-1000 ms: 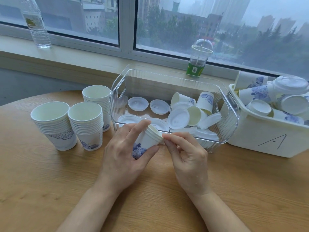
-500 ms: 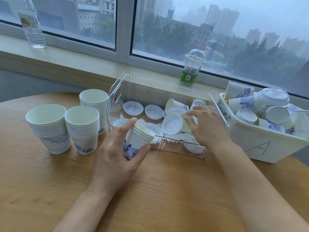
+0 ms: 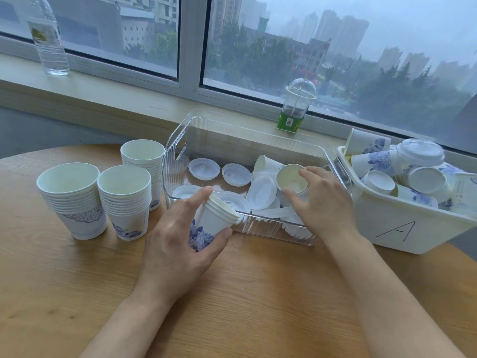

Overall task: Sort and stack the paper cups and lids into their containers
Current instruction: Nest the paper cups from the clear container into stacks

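Tilted nested cups [image 3: 214,218] gripped by left hand [image 3: 178,244], single cup [image 3: 291,180] grasped by right hand [image 3: 322,205] inside clear bin [image 3: 258,130], white bin [image 3: 402,228] marked "A"

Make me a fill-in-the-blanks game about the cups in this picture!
1. The white bin has the letter ____ written on it.
2. The number of cup stacks standing on the table is ____.
3. The right hand grips a cup inside the ____ bin.
4. The water bottle stands on the ____.

Missing words: A; three; clear; windowsill
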The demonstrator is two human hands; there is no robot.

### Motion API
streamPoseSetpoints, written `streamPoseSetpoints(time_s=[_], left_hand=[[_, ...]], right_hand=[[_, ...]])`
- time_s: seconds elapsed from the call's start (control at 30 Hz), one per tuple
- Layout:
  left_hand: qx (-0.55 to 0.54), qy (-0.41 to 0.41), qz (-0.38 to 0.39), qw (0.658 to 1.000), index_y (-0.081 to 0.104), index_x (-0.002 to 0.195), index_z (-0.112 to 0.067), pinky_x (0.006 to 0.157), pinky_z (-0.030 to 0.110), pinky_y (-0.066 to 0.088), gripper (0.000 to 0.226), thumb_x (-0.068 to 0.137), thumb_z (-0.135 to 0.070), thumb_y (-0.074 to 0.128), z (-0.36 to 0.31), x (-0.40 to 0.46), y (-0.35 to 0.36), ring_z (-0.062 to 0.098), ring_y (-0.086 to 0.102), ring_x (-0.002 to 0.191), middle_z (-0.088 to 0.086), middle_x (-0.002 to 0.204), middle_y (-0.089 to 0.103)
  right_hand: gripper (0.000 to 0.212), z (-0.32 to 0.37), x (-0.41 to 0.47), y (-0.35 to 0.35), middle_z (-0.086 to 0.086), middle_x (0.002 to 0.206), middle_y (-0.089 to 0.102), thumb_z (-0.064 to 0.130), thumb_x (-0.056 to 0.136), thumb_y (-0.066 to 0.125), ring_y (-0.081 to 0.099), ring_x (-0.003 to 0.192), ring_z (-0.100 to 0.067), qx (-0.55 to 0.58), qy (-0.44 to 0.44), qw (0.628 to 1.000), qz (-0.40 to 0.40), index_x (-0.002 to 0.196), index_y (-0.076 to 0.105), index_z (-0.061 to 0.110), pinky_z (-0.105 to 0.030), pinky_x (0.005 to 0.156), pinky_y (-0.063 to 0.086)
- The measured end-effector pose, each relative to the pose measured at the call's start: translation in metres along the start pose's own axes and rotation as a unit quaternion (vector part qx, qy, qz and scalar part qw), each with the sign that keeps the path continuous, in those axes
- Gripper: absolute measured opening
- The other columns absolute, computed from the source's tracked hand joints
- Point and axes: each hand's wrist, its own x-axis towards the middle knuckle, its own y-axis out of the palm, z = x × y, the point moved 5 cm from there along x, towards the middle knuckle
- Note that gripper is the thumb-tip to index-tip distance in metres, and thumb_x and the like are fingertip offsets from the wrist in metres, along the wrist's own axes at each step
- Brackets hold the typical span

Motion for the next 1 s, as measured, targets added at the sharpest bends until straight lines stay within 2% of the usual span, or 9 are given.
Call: streamPoseSetpoints(time_s=[0.17,0.23,0.3,0.4,0.5,0.6,0.67,0.77,1.0], left_hand=[[0.003,-0.006,0.000,1.000,0.052,0.151,-0.028,0.090,0.025,0.052,0.074,0.086,-0.058,0.073,0.002,0.000,0.001,0.008,0.064,0.108,-0.012,0.122,0.064],[0.003,-0.009,-0.001,1.000,0.052,0.151,-0.028,0.091,0.024,0.052,0.076,0.084,-0.057,0.074,0.003,0.000,0.001,0.007,0.064,0.109,-0.012,0.124,0.065],[0.004,-0.008,-0.003,1.000,0.052,0.151,-0.027,0.092,0.027,0.053,0.077,0.083,-0.056,0.075,0.005,-0.001,0.001,0.008,0.064,0.111,-0.011,0.125,0.066],[0.006,-0.007,-0.006,1.000,0.052,0.151,-0.027,0.094,0.028,0.053,0.078,0.083,-0.056,0.076,0.005,-0.001,0.002,0.009,0.064,0.112,-0.009,0.125,0.067],[0.012,0.017,-0.009,1.000,0.053,0.151,-0.023,0.096,0.027,0.052,0.077,0.084,-0.054,0.075,0.002,0.000,0.002,0.010,0.065,0.111,-0.009,0.125,0.066],[0.019,0.041,-0.009,0.999,0.054,0.150,-0.018,0.097,0.033,0.052,0.074,0.086,-0.050,0.075,-0.001,0.000,0.002,0.014,0.064,0.110,-0.009,0.127,0.064],[0.024,0.050,-0.005,0.998,0.054,0.149,-0.016,0.096,0.039,0.053,0.073,0.086,-0.046,0.076,-0.001,0.000,0.002,0.016,0.064,0.110,-0.009,0.128,0.064],[0.029,0.062,-0.003,0.998,0.054,0.149,-0.014,0.095,0.043,0.054,0.073,0.086,-0.043,0.078,-0.001,0.000,0.002,0.017,0.064,0.113,-0.009,0.132,0.064],[0.029,0.082,-0.004,0.996,0.053,0.150,-0.013,0.094,0.047,0.055,0.073,0.087,-0.041,0.077,-0.003,-0.001,0.003,0.018,0.065,0.115,-0.008,0.135,0.062]], right_hand=[[0.065,0.009,-0.018,-0.005,0.000,0.141,0.065,0.048,0.087,0.081,0.059,0.131,-0.018,0.139,0.016,0.987,-0.083,0.139,0.066,0.013,-0.024,0.107,0.037],[0.066,0.015,-0.025,-0.007,0.002,0.139,0.066,0.050,0.085,0.083,0.059,0.130,-0.015,0.176,0.012,0.977,-0.117,0.138,0.066,0.014,-0.024,0.109,0.041],[0.065,0.019,-0.034,-0.010,0.007,0.136,0.067,0.053,0.084,0.082,0.060,0.125,-0.009,0.241,0.020,0.959,-0.149,0.136,0.067,0.017,-0.031,0.108,0.050],[0.057,0.025,-0.049,-0.011,0.011,0.125,0.071,0.051,0.084,0.081,0.066,0.116,-0.008,0.386,0.042,0.908,-0.160,0.132,0.068,0.022,-0.032,0.100,0.055],[0.049,0.038,-0.055,0.000,0.001,0.117,0.076,0.040,0.089,0.081,0.072,0.112,-0.019,0.560,0.050,0.822,-0.085,0.131,0.067,0.021,-0.038,0.098,0.056],[0.048,0.054,-0.060,0.010,-0.001,0.118,0.077,0.028,0.087,0.077,0.073,0.110,-0.013,0.649,0.042,0.759,-0.012,0.132,0.064,0.015,-0.027,0.092,0.056],[0.055,0.061,-0.062,0.017,-0.001,0.121,0.075,0.027,0.087,0.080,0.072,0.112,-0.011,0.644,0.032,0.764,0.021,0.138,0.061,0.016,-0.023,0.091,0.056],[0.064,0.064,-0.063,0.026,-0.002,0.127,0.072,0.030,0.085,0.078,0.070,0.117,-0.014,0.624,0.022,0.780,0.043,0.144,0.057,0.019,-0.027,0.094,0.056],[0.063,0.067,-0.067,0.035,-0.003,0.123,0.073,0.044,0.081,0.081,0.072,0.110,-0.023,0.612,0.008,0.788,0.076,0.137,0.064,0.023,-0.037,0.094,0.058]])
